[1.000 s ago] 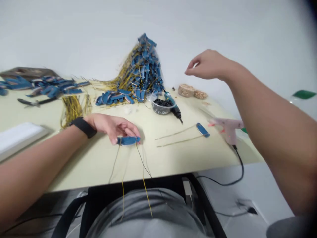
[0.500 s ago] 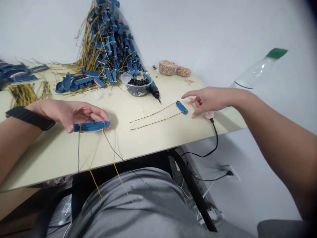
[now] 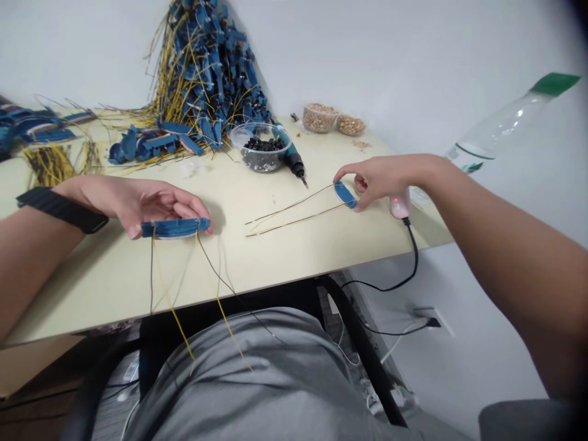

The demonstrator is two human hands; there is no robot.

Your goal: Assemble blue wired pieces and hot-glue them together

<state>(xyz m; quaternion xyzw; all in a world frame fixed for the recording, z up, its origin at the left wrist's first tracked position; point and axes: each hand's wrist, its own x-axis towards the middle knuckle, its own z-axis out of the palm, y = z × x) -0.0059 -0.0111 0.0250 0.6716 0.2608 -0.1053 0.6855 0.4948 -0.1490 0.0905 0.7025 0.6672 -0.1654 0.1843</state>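
Right hand [image 3: 381,176]: thumb and forefinger span one blue strip [image 3: 345,194] along its long axis, tip to tip (firm pinch or not, unclear). Left hand [image 3: 133,199] holds a second blue strip [image 3: 175,228] by its ends

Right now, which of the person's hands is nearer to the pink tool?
Right. The right hand, at one blue piece, is close beside the pink tool, partly hiding it. The left hand is much farther off, across the table, holding another blue piece.
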